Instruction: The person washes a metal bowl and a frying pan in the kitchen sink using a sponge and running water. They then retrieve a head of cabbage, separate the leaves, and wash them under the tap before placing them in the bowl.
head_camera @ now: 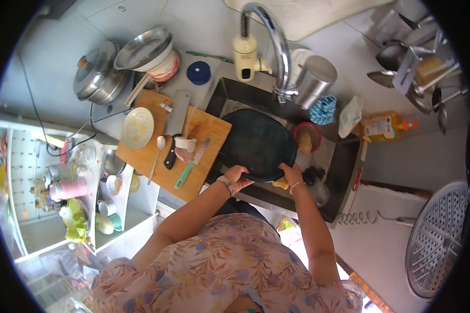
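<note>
My left hand (239, 178) and my right hand (291, 174) grip the near rim of a large dark oval pan or basin (258, 144), which is tilted over the dark sink (342, 187). Beyond it in the sink is a red-rimmed bowl (318, 137) with a tan item in it. A yellow sponge-like piece (281, 183) lies by my right hand. To the left, a wooden cutting board (215, 129) overlaps the sink's edge and bears a cleaver (179, 111), a green-handled knife (192, 164), a spoon (160, 144) and a patterned plate (138, 128).
A chrome faucet (284, 54) arches over the sink's far side, beside an upturned metal container (317, 80). An orange-capped soap bottle (384, 126) is at the right. A lidded pot (103, 78) and stacked bowls (145, 49) stand at the back left. A perforated metal disc (434, 238) is at the lower right.
</note>
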